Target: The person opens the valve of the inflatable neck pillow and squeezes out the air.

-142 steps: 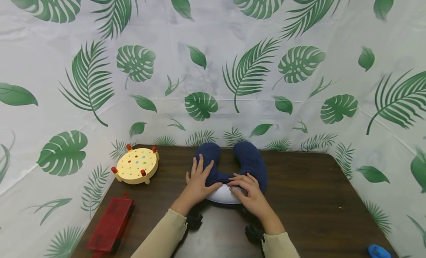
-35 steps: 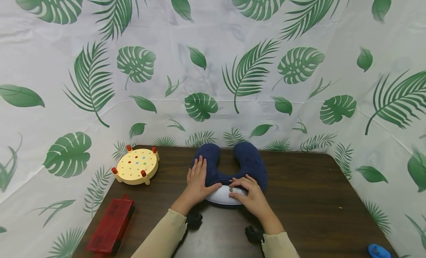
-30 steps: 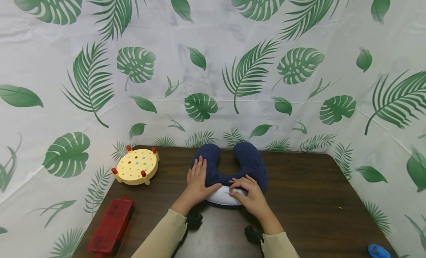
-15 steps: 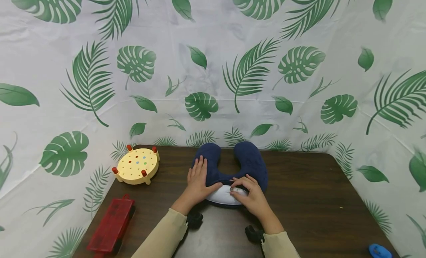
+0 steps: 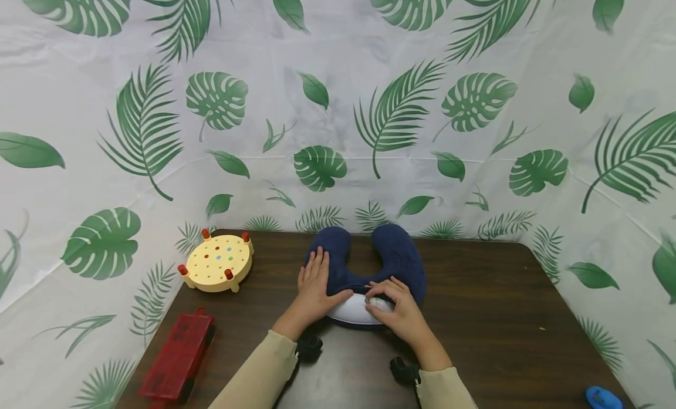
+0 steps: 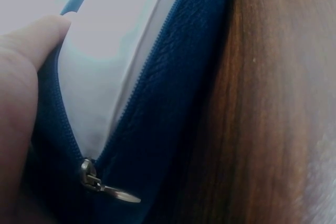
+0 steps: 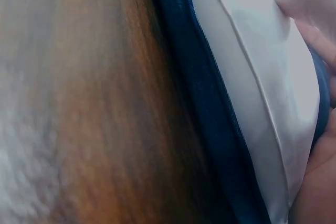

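A navy U-shaped neck pillow (image 5: 398, 259) lies on the table, its curved base towards me. The zip along that base is undone, and the white inner lining (image 5: 351, 312) bulges out. My left hand (image 5: 311, 294) rests on the pillow's left side, fingers extended and together, thumb along the cover's edge. Thumb and forefinger of my right hand (image 5: 404, 312) pinch at a small round piece (image 5: 368, 300) on the white lining; the fingers partly hide it. In the left wrist view the metal zip slider (image 6: 90, 174) sits at the left end of the opening.
A yellow round pegboard with red pegs (image 5: 219, 259) stands at the table's back left. Below it lies a red translucent toy car-like piece (image 5: 176, 359). A small blue object (image 5: 602, 397) is at the front right. Leaf-patterned cloth (image 5: 401, 121) hangs behind the brown table (image 5: 486, 315).
Several seconds ago my left fingers were spread; now they lie together. My right thumb and forefinger have closed in round the small piece. Over the last second both hands hardly move.
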`<state>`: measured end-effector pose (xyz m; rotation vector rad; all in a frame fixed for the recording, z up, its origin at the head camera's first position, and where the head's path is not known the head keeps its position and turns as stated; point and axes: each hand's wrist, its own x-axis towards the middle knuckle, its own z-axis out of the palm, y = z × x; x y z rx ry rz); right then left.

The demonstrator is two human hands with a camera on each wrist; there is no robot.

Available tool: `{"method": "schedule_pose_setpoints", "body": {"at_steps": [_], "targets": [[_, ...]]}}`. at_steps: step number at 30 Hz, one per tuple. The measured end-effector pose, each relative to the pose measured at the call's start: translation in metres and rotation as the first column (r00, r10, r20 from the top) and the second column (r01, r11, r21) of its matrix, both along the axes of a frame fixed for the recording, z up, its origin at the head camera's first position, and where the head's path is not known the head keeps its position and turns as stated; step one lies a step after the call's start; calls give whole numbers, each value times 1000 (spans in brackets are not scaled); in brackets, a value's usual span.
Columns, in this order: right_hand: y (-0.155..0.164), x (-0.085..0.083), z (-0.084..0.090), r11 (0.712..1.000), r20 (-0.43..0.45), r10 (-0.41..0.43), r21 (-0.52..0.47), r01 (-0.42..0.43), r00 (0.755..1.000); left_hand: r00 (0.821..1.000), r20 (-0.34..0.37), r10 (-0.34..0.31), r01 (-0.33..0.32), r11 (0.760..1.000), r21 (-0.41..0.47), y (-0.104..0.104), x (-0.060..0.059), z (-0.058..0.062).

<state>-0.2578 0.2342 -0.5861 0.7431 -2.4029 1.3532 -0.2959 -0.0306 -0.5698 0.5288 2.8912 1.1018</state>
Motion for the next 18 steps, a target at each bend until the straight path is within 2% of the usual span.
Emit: {"method": "schedule_pose_setpoints", "body": {"at_steps": [8, 13, 18], "targets": [[-1, 0, -1, 999, -26, -34, -1, 34, 999, 1000, 15, -20, 21, 999, -28, -2, 2, 3], [-1, -1, -3, 1000, -42, -28, -4, 28, 999, 999, 32, -25, 27, 998, -59, -3, 2, 3], [-1, -1, -4, 1000, -38, -23, -10, 23, 999, 999, 30, -12, 13, 999, -42, -2, 1, 2]]}}
